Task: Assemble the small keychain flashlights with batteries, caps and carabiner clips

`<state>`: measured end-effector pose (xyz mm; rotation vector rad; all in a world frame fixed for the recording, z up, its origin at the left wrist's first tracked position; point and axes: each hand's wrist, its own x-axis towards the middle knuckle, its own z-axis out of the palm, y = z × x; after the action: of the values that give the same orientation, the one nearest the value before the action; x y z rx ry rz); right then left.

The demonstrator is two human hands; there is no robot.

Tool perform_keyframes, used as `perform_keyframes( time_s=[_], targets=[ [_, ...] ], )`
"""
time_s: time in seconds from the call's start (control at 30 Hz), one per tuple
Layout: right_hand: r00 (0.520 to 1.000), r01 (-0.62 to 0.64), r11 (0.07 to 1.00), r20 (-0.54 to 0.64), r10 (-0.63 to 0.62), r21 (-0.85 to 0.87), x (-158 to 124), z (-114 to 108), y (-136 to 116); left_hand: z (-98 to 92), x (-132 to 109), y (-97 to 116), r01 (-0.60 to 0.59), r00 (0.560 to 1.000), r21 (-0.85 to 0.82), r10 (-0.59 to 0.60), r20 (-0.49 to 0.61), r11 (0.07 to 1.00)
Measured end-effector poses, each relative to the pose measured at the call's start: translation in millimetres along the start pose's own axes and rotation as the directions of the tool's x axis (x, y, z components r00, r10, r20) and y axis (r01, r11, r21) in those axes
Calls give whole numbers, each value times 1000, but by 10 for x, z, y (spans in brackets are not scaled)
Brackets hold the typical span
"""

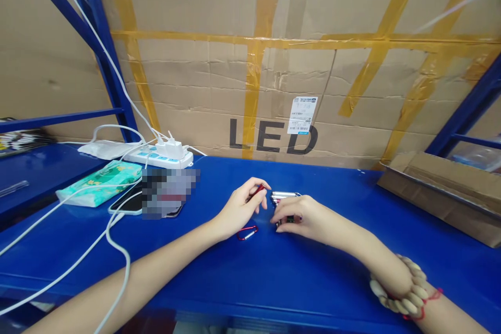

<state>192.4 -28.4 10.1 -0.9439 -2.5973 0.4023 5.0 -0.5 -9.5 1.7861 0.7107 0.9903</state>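
Observation:
My left hand (243, 206) is closed in a pinch on a small red rod-like piece (257, 191), whose kind I cannot make out. A red carabiner (248, 233) with a silver gate lies on the blue tabletop just below that hand. To the right, my right hand (299, 215) is curled, palm down, around a small dark piece with a hint of green (290, 218), mostly hidden by the fingers. Shiny silver cylinders (285, 195) lie right behind its knuckles, partly covered by the hand. The two hands are close together but apart.
A white power strip (156, 156) with plugs and trailing cables stands back left. Near it lie a green tissue pack (99, 183) and a phone (127, 203). An open cardboard box (442, 193) sits at right. A large taped carton (203, 83) walls the back.

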Motion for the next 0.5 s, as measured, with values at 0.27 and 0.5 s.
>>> perform_keyframes(
  time_s=[0.27,0.5],
  targets=[
    [1000,16,1000,20,-16,-2,5,28,47,7,2,-16,2,1000,-17,-2,13,1000],
    [998,-15,1000,-59,15,-8,15,86,70,6,-1,7,-13,999,38,12,32,999]
  ],
)
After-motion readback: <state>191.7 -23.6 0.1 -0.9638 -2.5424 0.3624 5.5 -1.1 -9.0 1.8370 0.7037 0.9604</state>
